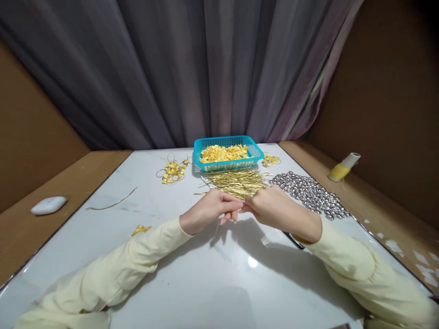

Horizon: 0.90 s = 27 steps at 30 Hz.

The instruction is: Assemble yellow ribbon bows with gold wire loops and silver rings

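Note:
My left hand (209,210) and my right hand (270,205) meet fingertip to fingertip above the white table (212,274), both pinched closed on something small that I cannot make out. A thin strand hangs down from the left fingers. Just beyond the hands lies a pile of gold wire ties (238,180). Behind it stands a blue basket (228,153) filled with yellow ribbon pieces (222,153). A heap of silver beads (310,194) spreads out to the right of my right hand.
Finished yellow ribbon loops (173,172) lie left of the basket, and another (270,160) lies to its right. A loose gold strand (113,202) and a yellow bow (141,229) rest at left. A white device (48,205) and a yellow thread spool (343,167) sit on the brown side ledges. A dark tool (294,241) lies under my right wrist.

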{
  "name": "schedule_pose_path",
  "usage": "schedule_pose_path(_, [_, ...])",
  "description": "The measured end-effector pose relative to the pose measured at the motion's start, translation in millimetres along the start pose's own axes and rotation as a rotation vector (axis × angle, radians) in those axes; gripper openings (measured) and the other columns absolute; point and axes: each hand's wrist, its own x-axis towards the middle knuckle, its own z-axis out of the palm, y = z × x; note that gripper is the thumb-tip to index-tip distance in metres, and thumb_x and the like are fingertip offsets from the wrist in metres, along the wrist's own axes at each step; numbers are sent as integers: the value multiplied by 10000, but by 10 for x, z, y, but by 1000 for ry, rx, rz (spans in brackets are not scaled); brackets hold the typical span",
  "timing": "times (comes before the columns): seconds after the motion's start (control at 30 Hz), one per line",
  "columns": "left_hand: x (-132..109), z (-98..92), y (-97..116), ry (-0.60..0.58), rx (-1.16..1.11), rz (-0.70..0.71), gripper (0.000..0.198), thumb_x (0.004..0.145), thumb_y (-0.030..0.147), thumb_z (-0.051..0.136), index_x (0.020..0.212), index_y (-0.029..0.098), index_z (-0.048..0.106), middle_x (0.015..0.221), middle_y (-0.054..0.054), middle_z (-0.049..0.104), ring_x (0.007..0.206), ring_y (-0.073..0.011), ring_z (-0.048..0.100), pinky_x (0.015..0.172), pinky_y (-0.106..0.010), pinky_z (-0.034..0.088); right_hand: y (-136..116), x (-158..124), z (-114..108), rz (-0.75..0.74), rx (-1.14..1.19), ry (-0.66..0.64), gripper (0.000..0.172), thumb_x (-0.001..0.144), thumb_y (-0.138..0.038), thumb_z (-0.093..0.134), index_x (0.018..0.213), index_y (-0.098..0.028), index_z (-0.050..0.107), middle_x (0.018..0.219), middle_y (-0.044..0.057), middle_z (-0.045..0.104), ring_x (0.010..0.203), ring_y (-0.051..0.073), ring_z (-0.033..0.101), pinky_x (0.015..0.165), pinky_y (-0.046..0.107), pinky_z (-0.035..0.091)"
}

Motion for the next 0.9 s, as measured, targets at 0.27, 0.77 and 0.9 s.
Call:
schedule_pose_path(0.27, [22,-88,31,-174,30,-79,197,771,232,536,644,121,639,496,35,536,382,-43,350,440,-194,277,133,31,32,-181,275,-1,209,834,-248,515,736,-185,688,518,7,569,453,79,413,470,235,172])
schedule_pose_path(0.77, [9,-57,2,-268,-12,-127,129,738,222,590,732,124,673,459,41,543,299,-11,302,328,-159,190,243,91,8,-464,725,-211,194,811,-153,513,807,-142,707,486,-45,491,433,56,329,463,163,286])
schedule_pose_path(0.9, [35,-67,-64,-253,-61,-125,125,737,221,594,746,128,678,472,38,546,298,-5,288,323,-157,158,248,101,-4,-431,749,-212,195,812,-192,530,758,-125,705,448,-56,455,411,48,362,450,158,297])
